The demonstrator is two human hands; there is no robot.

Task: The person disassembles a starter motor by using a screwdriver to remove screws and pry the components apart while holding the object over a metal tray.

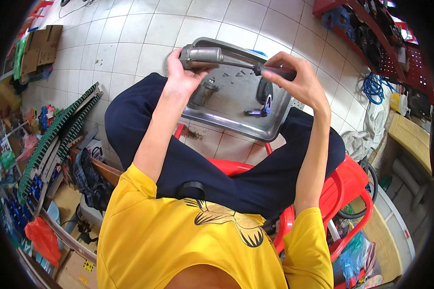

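My left hand [182, 76] is wrapped round the left end of a silver cylindrical motor-like part [206, 54], held over the left side of a metal tray [226, 126]. In my right hand [301, 79] is a screwdriver [285, 74], gripped by its black handle. Its long shaft points left and runs along the lower side of the part; where the tip sits is hard to make out. Below, inside the tray, lie a second metal part [206, 91], a black oval piece [264, 91], a blue-and-black tool [261, 111] and several small dark bits [240, 74].
Red plastic chair [349, 180] under and beside me. Green-striped metal strips [58, 137] lean among clutter at left. A red rack [405, 58] stands at far right, near a coiled blue hose [372, 88]. Cardboard [42, 45] rests at upper left on the tiled floor [130, 29].
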